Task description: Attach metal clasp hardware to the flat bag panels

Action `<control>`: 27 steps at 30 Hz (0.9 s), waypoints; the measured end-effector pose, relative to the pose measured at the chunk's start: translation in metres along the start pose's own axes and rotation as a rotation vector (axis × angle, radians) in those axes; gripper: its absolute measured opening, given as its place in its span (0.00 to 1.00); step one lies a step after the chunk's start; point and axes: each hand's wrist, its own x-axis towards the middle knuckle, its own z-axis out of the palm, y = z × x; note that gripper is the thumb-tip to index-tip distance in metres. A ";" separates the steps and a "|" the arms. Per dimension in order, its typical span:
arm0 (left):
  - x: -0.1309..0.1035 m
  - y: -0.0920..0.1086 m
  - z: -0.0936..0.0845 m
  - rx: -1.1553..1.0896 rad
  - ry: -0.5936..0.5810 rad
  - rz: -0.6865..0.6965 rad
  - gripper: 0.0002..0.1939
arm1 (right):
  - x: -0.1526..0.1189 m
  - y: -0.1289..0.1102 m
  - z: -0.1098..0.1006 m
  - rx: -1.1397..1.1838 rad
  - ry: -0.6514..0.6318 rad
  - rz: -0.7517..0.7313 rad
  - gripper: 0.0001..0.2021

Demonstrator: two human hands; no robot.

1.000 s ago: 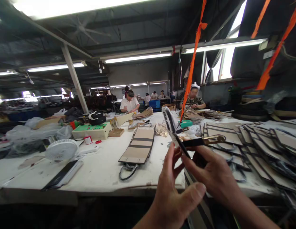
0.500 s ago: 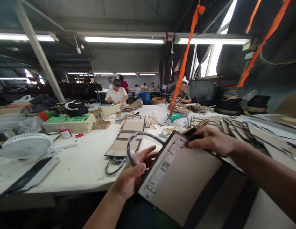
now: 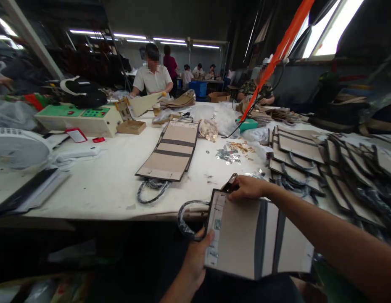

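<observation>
A flat, unsewn handbag panel [image 3: 241, 235], beige with dark bands and a dark edge, is tilted in front of me over the table's near edge. Along its left end runs a pale strip with small metal pieces, and a plastic-wrapped handle [image 3: 182, 219] loops out from there. My left hand [image 3: 197, 254] grips that left end, thumb on the beige side. At the top edge my right hand [image 3: 247, 187] is closed on the panel, thumb in front. A small dark object with a shiny end [image 3: 231, 182] sticks out by its fingers; its kind is unclear.
Another handbag panel [image 3: 175, 149] lies mid-table, beside loose metal pieces [image 3: 228, 155]. Stacked panels with handles [image 3: 298, 162] fill the right. A white fan [image 3: 19, 147], a green-topped machine [image 3: 78, 118] and a black folder [image 3: 31, 191] are left. An orange strip [image 3: 277, 54] hangs down; co-workers sit opposite.
My view has tipped down towards the table. The panel has turned more level, my left hand has closed on its end, and my right hand stays at the top edge.
</observation>
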 end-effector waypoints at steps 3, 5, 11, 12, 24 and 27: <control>0.011 0.003 0.003 -0.002 0.049 0.016 0.30 | 0.021 0.015 0.000 -0.074 0.027 0.025 0.14; 0.015 0.003 0.010 -0.013 0.101 0.016 0.29 | 0.027 0.019 0.001 -0.093 0.168 0.039 0.16; 0.020 -0.006 0.029 -0.110 0.248 -0.074 0.29 | -0.016 -0.018 0.017 0.020 1.003 -0.069 0.16; 0.022 -0.006 0.030 -0.111 0.254 -0.082 0.29 | -0.026 -0.027 0.021 0.128 1.081 -0.100 0.17; 0.027 -0.001 0.038 -0.114 0.252 -0.096 0.27 | -0.006 -0.030 0.101 1.166 1.054 -0.353 0.22; 0.027 -0.001 0.039 -0.119 0.251 -0.095 0.26 | -0.005 -0.029 0.112 1.132 1.042 -0.360 0.22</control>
